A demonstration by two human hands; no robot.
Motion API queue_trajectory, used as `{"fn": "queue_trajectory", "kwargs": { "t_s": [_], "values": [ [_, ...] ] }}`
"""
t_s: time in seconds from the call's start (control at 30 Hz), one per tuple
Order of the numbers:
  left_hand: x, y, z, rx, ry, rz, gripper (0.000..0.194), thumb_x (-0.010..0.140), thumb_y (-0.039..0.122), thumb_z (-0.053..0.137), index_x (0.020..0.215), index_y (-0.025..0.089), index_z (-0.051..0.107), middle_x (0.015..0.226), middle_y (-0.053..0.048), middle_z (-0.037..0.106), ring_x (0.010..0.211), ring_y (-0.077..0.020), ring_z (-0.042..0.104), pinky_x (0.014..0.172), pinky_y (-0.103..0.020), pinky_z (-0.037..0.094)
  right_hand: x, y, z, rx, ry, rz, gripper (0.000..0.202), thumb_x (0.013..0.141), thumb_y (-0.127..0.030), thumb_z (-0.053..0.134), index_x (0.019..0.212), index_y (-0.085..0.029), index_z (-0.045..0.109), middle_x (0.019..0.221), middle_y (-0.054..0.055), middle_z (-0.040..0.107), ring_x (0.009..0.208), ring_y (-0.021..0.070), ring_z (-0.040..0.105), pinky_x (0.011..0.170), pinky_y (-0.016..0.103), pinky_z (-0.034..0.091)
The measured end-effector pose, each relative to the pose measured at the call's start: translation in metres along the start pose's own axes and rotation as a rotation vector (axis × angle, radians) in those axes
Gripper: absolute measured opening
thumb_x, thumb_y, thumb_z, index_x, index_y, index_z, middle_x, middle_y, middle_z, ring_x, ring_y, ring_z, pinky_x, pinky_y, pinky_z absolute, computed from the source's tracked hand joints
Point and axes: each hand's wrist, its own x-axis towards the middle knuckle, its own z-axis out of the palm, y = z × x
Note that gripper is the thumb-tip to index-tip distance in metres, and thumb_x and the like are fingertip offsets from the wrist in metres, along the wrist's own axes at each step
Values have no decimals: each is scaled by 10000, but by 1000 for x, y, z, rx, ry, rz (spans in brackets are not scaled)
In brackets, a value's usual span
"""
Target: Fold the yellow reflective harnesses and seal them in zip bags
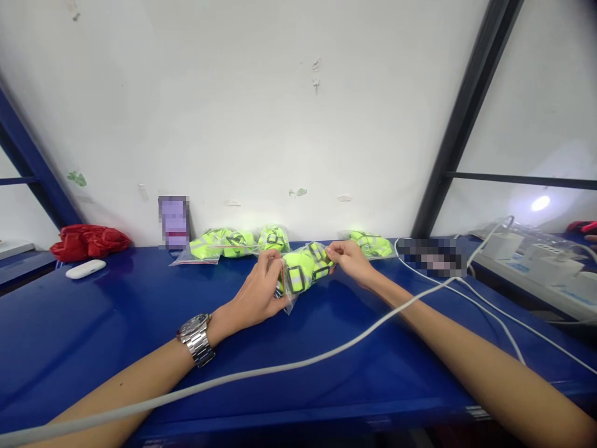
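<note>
Bag (305, 269) mid-frame, long axis rising rightward. Left hand (259, 289) has grip closed on lower-left end, right hand (352, 261) pinches upper-right end; neither nearer.

Head view, 1: worn on the head, facing forward and down; blue tabletop (116, 336) across lower half, wall (261, 106) above.

Left hand (262, 287) curled toward two o'clock, wrist watch-banded; right hand (352, 261) pinched toward ten o'clock.
</note>
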Motion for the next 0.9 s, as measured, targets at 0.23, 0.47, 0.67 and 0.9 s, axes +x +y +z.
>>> {"fn": "queue_trajectory", "kwargs": {
  "t_s": [0.23,0.47,0.67,0.9],
  "values": [
    [2,3,0,165,7,96,84,852,133,502,898,138,572,1157,-168,361,1114,-314,413,869,-475,478,7,6,-1,-84,11,19,220,803,-309,523,625,-184,556,487,-8,586,470,177,627,460,241,444],
    [5,27,-11,240,49,168,85,808,84,528,841,147,575,1133,-141,332,1096,-318,351,912,-525,425,15,14,2,-158,79,51,228,812,-293,521,657,-164,627,349,-29,515,339,137,520,395,213,360],
    [-1,34,-14,127,-42,172,58,879,156,504,822,145,512,1046,-123,421,964,-242,414,852,-439,438,19,27,-1,-160,161,109,214,808,-266,515,694,-152,657,368,-20,542,290,118,445,344,214,328],
    [-19,41,-36,67,-193,251,32,899,115,466,885,141,476,1001,-113,481,987,-223,439,865,-361,438,19,29,9,-187,200,91,206,800,-253,520,686,-162,665,403,-15,570,325,124,491,376,219,382]
  ]
}}
